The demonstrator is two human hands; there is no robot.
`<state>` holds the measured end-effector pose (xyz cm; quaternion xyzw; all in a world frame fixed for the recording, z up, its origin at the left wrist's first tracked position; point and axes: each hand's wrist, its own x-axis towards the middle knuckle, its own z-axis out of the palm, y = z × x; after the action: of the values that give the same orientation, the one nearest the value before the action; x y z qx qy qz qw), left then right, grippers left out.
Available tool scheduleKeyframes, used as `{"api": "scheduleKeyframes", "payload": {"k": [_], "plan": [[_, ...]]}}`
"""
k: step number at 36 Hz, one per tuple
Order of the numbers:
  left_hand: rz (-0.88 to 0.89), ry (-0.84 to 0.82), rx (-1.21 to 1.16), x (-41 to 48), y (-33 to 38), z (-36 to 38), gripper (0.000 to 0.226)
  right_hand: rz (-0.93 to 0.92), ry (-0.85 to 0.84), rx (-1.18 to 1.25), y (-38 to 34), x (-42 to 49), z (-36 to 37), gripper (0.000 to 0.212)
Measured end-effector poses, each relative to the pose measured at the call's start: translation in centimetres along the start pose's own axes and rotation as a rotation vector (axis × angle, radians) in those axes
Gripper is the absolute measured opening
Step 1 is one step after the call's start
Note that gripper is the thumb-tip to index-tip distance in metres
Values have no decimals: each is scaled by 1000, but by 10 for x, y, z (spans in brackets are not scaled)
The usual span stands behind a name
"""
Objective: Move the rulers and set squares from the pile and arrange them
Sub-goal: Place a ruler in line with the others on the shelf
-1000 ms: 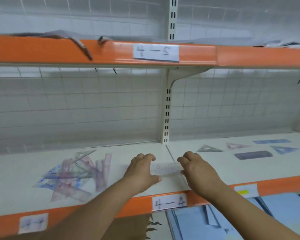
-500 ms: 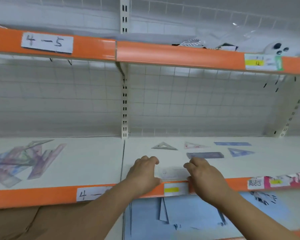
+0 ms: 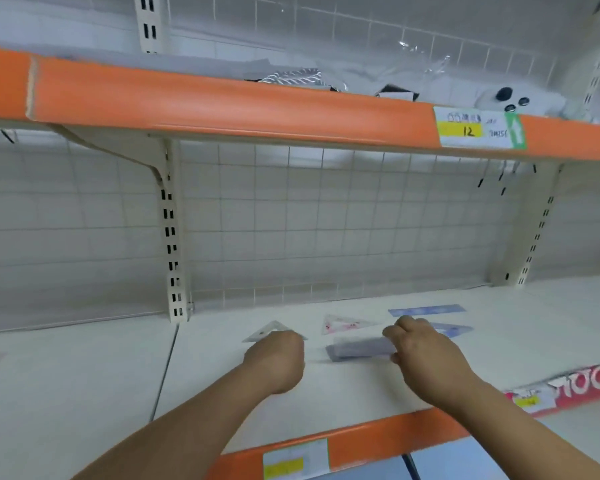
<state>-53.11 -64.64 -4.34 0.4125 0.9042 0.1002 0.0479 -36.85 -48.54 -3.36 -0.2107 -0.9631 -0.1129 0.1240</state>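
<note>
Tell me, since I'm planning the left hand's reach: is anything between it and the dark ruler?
Nothing visible is. Only bare shelf lies between the left hand and the left end of the dark ruler. The right hand is at its right end.

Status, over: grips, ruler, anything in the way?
Right grip pinching right end of grey ruler, flat on shelf. Left grip curled, contents unseen. Pink set square just behind ruler, apart.

Orange shelf edging (image 3: 222, 98) frames a cream shelf (image 3: 326, 393) bearing a blue ruler (image 3: 426, 310), grey ruler (image 3: 357, 349), pink-printed clear set square (image 3: 343, 323), and yellow-and-white price label (image 3: 471, 131).
</note>
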Motion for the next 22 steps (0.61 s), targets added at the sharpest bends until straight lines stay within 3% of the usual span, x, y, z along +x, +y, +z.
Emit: {"api": "scheduleKeyframes", "payload": {"k": [4,9,18,22], "plan": [[-16,-49,-13,27,4,9,15,-2,-37,18,11,14,11,33],[-53,-84,83,45,15,14,25,-34,-71,40,27,35,23,31],[-234,-19,-10,48,34,18,25,-252,-131,63,47,72,49,29],[-367,-70,-17,49,46,21,33,-345,-126,104,54,87,57,30]]}}
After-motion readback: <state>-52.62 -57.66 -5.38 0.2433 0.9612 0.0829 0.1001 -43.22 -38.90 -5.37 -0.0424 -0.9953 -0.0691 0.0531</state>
